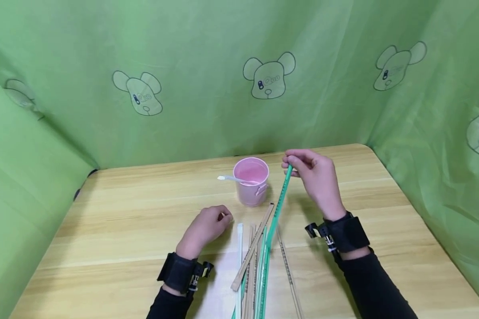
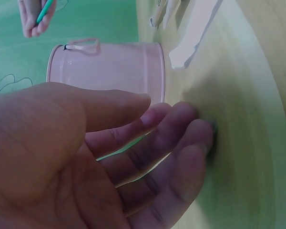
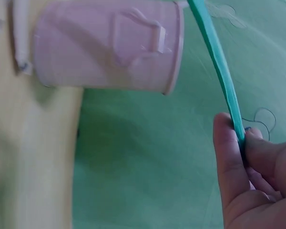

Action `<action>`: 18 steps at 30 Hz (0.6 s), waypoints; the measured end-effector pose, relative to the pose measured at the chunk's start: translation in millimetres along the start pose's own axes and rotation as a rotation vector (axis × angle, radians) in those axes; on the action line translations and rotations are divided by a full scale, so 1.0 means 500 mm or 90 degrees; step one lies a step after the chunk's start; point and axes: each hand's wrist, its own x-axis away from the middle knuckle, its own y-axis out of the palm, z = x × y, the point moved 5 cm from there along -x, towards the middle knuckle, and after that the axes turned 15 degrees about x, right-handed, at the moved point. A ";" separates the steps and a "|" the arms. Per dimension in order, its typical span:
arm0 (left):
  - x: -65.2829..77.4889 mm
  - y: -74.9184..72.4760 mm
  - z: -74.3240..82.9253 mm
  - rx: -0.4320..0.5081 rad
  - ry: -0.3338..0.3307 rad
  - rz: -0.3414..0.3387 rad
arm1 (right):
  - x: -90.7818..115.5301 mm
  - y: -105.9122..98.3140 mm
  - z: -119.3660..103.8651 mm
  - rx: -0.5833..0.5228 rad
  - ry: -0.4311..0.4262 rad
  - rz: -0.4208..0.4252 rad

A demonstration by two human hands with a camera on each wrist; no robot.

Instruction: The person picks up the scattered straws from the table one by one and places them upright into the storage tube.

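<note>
In the head view, my right hand (image 1: 318, 179) pinches the top end of a long green wrapped straw (image 1: 278, 206) between thumb and fingers. The straw slants down toward the pile, its lower part overlapping other straws there. The right wrist view shows the same straw (image 3: 219, 67) beside the pink bucket. Just left of the pile, my left hand (image 1: 207, 227) hovers low over the table with loosely curled fingers and nothing in them. A small pink bucket (image 1: 250, 195) stands upright between and beyond the hands. One pale wrapped straw (image 1: 232, 178) leans inside it, its end past the rim.
Several brown wrapped straws (image 1: 248, 261) lie piled at the front middle of the wooden table (image 1: 123, 230), with a white one (image 1: 240, 248) along their left side. Another brown straw (image 1: 288, 266) lies apart on the right. Green cloth (image 1: 207, 124) with bear-face prints surrounds the table's back and sides.
</note>
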 end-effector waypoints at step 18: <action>0.002 0.018 0.014 0.003 0.034 -0.033 | -0.181 -0.039 -0.126 -0.112 -0.102 0.191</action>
